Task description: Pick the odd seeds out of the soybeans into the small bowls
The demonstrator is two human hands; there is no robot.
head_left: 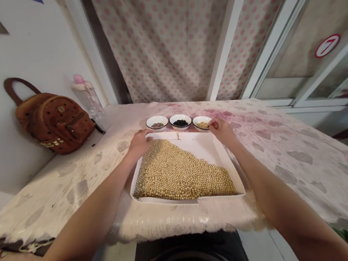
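A shallow white box (228, 151) lies before me, its left and front parts covered by a layer of round, pale yellow soybeans (182, 173). My left hand (140, 143) is closed over the box's far left corner, thumb on the inner side. My right hand (221, 129) is at the right-hand bowl (202, 123), fingertips pinched together by its rim; anything between them is too small to name. That bowl holds pale yellowish pieces. Beside it, the middle bowl (180, 121) contains black beans, and the left bowl (157, 123) has small reddish-grey and greenish bits.
A brown backpack (61, 120) leans against the wall at the left, near a clear bottle (88, 96) with a pink top. A pale patterned cloth (276, 148) covers the table. Behind hang dotted curtains (170, 38), with sliding glass doors (319, 55) to the right.
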